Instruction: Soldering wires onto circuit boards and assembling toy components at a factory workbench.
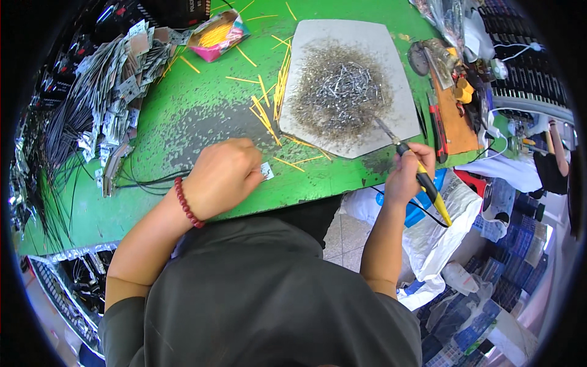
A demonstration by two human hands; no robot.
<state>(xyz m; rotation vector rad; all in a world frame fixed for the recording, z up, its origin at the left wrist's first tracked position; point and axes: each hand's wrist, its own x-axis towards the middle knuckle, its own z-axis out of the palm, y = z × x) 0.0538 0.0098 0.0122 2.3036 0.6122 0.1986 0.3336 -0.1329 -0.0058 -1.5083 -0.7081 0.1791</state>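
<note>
In my right hand (411, 171) is a soldering iron (433, 194) with a black and yellow handle, gripped like a pen. Its metal tip points up and left, over the near right edge of a grey board (394, 73) covered with dark residue and a heap of silvery solder bits (345, 82). My left hand (223, 174), with a red bead bracelet at the wrist, is closed near the table's front edge. From its thumb side sticks out the corner of a small pale circuit board (267, 171); black wires (150, 178) trail leftward from under the hand.
On the green table (183, 134) lie loose yellow sticks (264, 119), and a small box (215, 38) holds more. At left is a pile of wired boards (119, 79). Red-handled pliers (438, 131) lie at right beside a brown panel (461, 119). White plastic bags (437, 226) hang below.
</note>
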